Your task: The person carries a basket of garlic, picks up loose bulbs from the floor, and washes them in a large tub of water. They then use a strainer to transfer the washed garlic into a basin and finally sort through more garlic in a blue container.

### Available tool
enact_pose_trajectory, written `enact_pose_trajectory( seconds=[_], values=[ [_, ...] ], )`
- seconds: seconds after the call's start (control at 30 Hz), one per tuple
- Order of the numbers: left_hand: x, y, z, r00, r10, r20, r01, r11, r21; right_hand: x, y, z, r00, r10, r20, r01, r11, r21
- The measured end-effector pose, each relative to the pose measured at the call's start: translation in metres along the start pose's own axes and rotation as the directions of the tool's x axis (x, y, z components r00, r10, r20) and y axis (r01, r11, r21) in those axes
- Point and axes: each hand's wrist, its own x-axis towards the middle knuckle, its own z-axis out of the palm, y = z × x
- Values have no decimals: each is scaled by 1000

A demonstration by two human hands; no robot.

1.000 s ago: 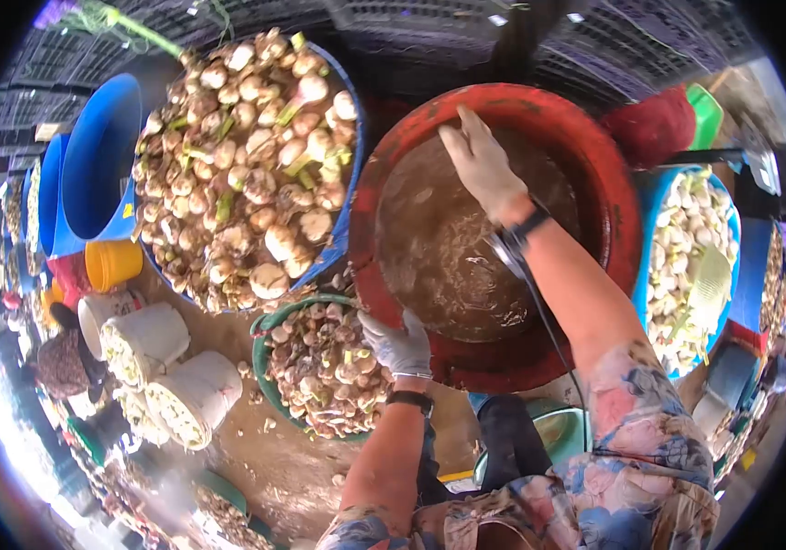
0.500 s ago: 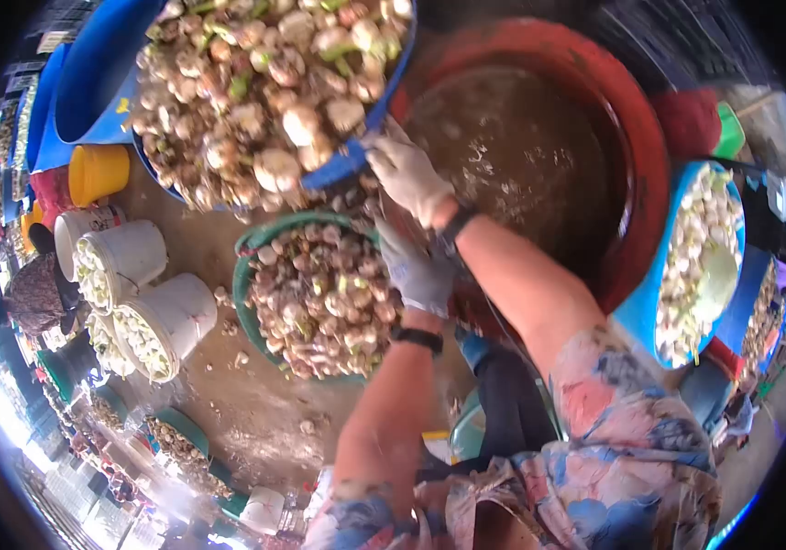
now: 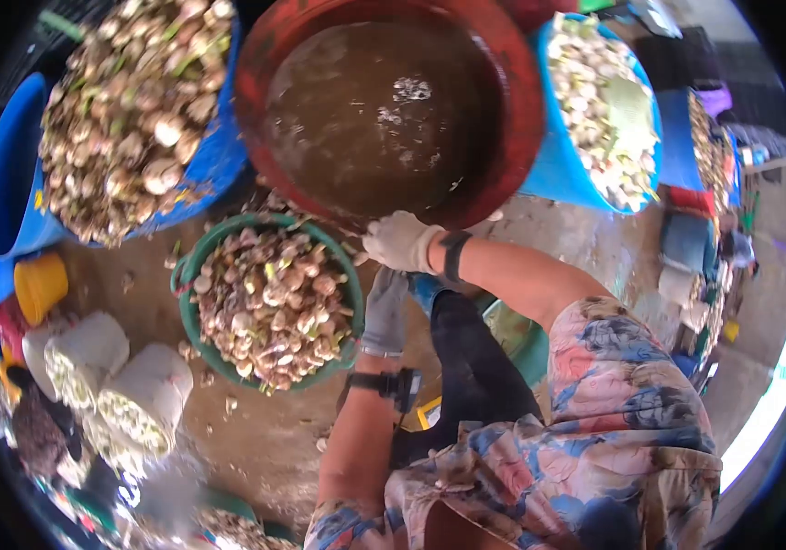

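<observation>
Just right hand (image 3: 399,241) at red tub (image 3: 523,119)

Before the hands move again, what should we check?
1. Left hand at the green basket rim: ok, it appears to touch it.
2. Left grip closed on the rim: cannot tell.
3. Right hand on the rim: cannot tell; it sits where basket and red tub meet.
4. Bulbs below rim level: not ok, heaped above it.
5. Red tub has room: ok, only murky water shows.
6. Floor nearby: not ok, loose bits lie about.
</observation>
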Motion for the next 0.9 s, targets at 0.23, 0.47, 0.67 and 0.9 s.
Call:
enact_pose_trajectory(
  seconds=[0.23,0.47,0.67,0.9],
  values=[
    [33,80,-7,893,437,-109,-212,621,754,-135,75,3,999,42,-9,-43,932,-360],
    [138,127,86,559,731,-392,563,12,826,-231,130,2,911,265,-316,-319,938,-133],
    [155,116,50,510,854,-108,533,-215,818,-270,169,96,415,780,-468,-553,625,551],
    [153,110,46,641,734,-224,136,178,975,-262,209,262,129,951,283,-975,70,209]
  ],
)
